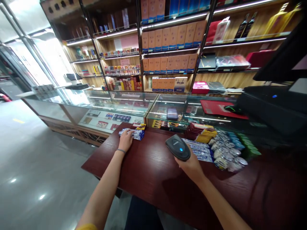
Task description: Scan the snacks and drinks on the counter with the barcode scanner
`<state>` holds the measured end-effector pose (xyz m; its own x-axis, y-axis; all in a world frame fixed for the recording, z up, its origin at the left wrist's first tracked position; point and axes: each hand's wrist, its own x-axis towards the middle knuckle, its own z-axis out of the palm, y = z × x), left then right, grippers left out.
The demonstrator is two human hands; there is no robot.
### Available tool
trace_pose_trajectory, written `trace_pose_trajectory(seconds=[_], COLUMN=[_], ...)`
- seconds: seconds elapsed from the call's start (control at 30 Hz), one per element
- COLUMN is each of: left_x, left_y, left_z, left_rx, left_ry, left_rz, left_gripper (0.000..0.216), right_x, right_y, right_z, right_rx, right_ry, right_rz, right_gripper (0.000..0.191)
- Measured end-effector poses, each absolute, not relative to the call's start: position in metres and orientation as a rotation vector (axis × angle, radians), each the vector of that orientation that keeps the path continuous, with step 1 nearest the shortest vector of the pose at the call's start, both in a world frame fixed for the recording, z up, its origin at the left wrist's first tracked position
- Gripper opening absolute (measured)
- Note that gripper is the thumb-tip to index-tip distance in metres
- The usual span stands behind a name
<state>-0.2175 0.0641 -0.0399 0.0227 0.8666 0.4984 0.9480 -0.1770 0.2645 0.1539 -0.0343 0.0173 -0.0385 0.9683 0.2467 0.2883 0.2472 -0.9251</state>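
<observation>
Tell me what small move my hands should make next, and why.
I'd probably move the left hand across to the blue-and-white packets by the scanner: it's on the left pile, while the right hand is occupied gripping the scanner.

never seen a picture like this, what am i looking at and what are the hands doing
There is no machine here: one camera, worn on a person's head, looks forward and down at their two bare hands. The right hand holds a handheld barcode scanner, its blue light on. The left hand touches blue-and-white packets on a reddish-brown table. Toward the right lie similar packets, stacked yellow-and-brown packs and silver-lidded jars. Beyond stands a glass display counter.
</observation>
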Motion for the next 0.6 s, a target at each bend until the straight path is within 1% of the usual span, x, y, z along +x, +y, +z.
trace_pose_trajectory(seconds=[0.2, 0.33, 0.43, 0.53, 0.6], left_x=[-0.222, -0.219, -0.218, -0.215, -0.207], left_y=[0.06, 0.056, 0.054, 0.051, 0.049], left_z=[-0.042, -0.036, -0.03, -0.022, -0.017], left_rx=[-2.017, -2.026, -2.032, -2.047, -2.06], left_ry=[-2.139, -2.153, -2.127, -2.103, -2.039], left_rz=[-0.757, -0.703, -0.706, -0.801, -1.002], left_gripper=[0.047, 0.042, 0.037, 0.031, 0.03], right_x=[0.151, 0.152, 0.151, 0.152, 0.154], right_y=[-0.037, -0.036, -0.037, -0.038, -0.037], right_z=[0.01, 0.007, 0.008, 0.009, 0.008], right_rx=[-1.241, -1.253, -1.256, -1.267, -1.266], right_ry=[-1.605, -1.574, -1.574, -1.58, -1.576], right_rz=[0.859, 0.907, 0.904, 0.907, 0.893], right_gripper=[0.038, 0.035, 0.038, 0.035, 0.032])
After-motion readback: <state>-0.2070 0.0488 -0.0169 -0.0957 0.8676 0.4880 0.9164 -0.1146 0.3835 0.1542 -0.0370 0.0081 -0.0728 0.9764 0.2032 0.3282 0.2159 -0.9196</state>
